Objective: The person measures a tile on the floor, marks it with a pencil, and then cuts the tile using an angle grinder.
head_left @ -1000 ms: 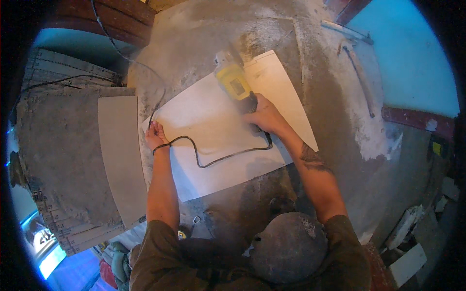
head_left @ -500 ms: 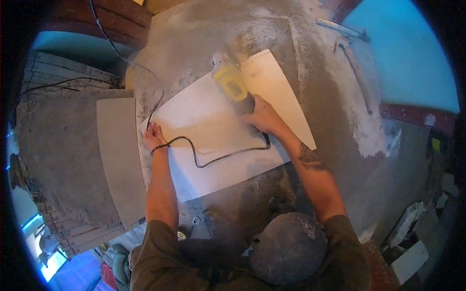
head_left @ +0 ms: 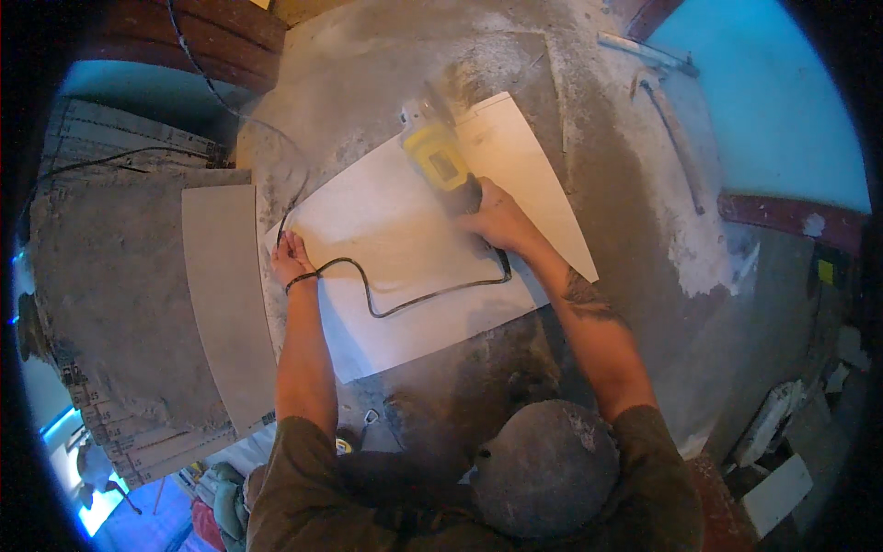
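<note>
My right hand [head_left: 501,216] is closed around the rear body of a yellow and black angle grinder [head_left: 435,156], tilted over the far edge of a large pale tile [head_left: 395,267]. Dust blurs the grinder's disc end. At the tile's left corner, my left hand [head_left: 291,258] has its fingers bent in, gripping the edge; its fingertips are partly hidden. A black power cord [head_left: 418,299] runs from the grinder across the tile, over my left wrist and up past the fingers.
On the left, a grey tile strip [head_left: 225,304] lies on a dusty stack of boxes [head_left: 120,304]. A hammer [head_left: 676,138] and a long metal bar [head_left: 648,53] lie at the far right. Broken pieces [head_left: 777,497] sit at the lower right; a tape measure [head_left: 345,446] is near my body.
Both hands and the grinder stay almost in place. The dust near the disc has thinned slightly.
</note>
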{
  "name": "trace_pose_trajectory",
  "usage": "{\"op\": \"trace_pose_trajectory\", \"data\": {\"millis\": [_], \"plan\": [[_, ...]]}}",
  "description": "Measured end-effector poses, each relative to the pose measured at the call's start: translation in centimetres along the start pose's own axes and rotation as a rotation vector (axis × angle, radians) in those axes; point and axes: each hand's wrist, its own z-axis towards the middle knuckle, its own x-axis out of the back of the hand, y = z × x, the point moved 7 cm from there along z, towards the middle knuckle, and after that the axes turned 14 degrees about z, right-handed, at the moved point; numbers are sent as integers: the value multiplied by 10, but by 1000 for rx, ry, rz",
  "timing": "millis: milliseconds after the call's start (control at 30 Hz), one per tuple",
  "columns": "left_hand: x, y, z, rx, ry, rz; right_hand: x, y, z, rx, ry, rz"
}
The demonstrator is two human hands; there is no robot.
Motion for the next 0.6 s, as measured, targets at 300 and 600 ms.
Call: {"op": "trace_pose_trajectory", "data": {"millis": [300, 600], "plan": [[3, -3, 5, -11, -7, 69, -3, -18, -4, -93, -65, -111], [17, -15, 20, 33, -61, -50, -1, -20, -4, 104, 93, -167]]}}
